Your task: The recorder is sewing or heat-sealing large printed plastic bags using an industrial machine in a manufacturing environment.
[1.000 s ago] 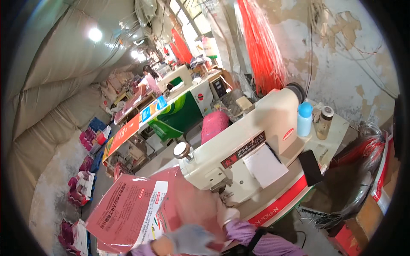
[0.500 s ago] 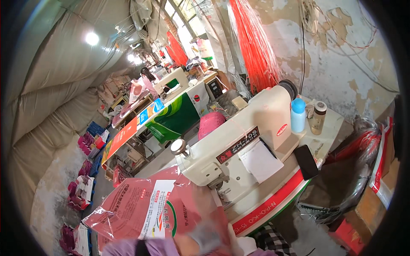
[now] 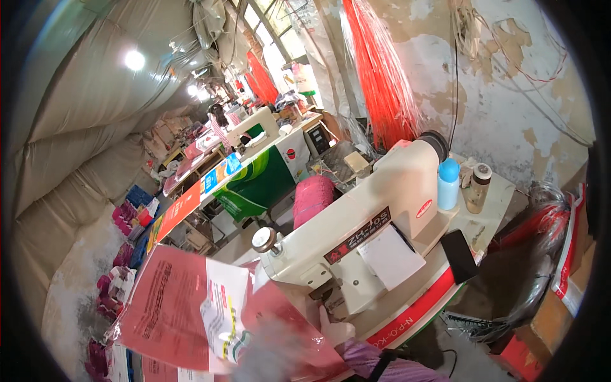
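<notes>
A large red printed plastic bag [image 3: 172, 305] with a white panel is spread at the left of a cream industrial sewing machine [image 3: 356, 223], its right side close under the needle area. Over the bag's lower part is my left hand [image 3: 270, 350] in a grey glove, smeared by motion, so its fingers cannot be read. My right hand [image 3: 337, 330], in a whitish glove, is at the bag's right edge just below the needle area. Its fingers look closed on that edge, one pointing up toward the machine head.
A white paper pad [image 3: 389, 258] leans against the machine. On its table are a black phone [image 3: 459, 256], a blue bottle [image 3: 448, 184] and a brown-capped bottle [image 3: 478, 188]. A pink thread cone [image 3: 312, 200] stands behind. Red strands [image 3: 385, 76] hang by the wall. A co-worker [image 3: 219, 127] is far off.
The bag's left part has lifted and shifted up and left. My left hand has moved left over the bag, and my right hand has come up toward the needle area.
</notes>
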`<state>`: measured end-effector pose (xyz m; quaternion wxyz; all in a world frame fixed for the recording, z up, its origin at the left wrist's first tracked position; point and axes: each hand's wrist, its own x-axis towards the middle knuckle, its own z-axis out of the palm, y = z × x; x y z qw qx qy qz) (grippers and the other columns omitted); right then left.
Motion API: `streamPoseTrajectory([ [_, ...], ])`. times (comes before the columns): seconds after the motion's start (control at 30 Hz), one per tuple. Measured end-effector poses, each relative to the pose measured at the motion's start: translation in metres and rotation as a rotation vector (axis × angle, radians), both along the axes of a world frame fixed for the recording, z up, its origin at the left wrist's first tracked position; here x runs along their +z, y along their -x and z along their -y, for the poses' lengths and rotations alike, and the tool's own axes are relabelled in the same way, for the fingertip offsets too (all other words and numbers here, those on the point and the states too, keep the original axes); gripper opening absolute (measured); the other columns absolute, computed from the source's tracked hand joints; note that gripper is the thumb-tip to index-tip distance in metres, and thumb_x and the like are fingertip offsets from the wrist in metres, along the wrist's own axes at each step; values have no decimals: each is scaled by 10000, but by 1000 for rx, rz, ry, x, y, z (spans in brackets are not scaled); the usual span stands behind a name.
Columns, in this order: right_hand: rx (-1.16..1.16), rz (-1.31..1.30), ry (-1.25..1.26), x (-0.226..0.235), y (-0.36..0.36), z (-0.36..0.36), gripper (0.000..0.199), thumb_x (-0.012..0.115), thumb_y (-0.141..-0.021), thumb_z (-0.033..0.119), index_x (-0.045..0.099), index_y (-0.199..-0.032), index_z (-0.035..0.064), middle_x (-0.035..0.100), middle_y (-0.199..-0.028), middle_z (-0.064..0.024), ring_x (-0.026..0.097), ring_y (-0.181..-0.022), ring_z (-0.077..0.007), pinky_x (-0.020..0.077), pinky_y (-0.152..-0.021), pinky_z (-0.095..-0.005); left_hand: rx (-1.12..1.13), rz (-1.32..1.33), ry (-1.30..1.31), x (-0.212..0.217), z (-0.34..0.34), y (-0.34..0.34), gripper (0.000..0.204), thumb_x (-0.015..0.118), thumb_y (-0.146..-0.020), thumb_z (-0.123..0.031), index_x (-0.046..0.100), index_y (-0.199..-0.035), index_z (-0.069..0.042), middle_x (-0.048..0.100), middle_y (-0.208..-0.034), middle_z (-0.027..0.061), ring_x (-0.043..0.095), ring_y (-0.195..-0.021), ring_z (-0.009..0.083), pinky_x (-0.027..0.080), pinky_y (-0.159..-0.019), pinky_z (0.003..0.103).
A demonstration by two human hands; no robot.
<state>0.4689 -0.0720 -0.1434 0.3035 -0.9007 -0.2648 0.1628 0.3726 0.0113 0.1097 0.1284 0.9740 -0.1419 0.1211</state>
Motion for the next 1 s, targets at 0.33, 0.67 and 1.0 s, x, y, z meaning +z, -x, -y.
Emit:
streamPoseTrajectory([
  [0.33, 342, 565, -261, 58, 47, 100, 587, 599, -762, 138, 518, -1342, 94, 573, -1235, -190, 552, -1169, -331, 443, -943, -467, 532, 199, -363, -105, -296, -70, 324, 502, -930, -282, 646, -884, 4, 650, -929, 273, 622, -930, 405, 481, -827, 491],
  [0.67, 518, 337, -643, 78, 62, 84, 273, 554, -936, 319, 750, -909, 129, 711, -983, -59, 570, -1139, -199, 275, -1073, -512, 491, 846, -459, 85, -176, 157, 181, 531, -794, -55, 457, -630, -46, 482, -589, 101, 461, -519, 232, 354, -494, 333],
  [1.0, 741, -394, -547, 22, 107, 125, 373, 589, -927, 320, 636, -1128, 10, 648, -1025, -168, 631, -959, -318, 503, -860, -367, 422, 113, -138, -60, 48, 84, 338, 519, -965, -190, 503, -1264, -31, 566, -1143, 153, 601, -1037, 265, 493, -856, 384],
])
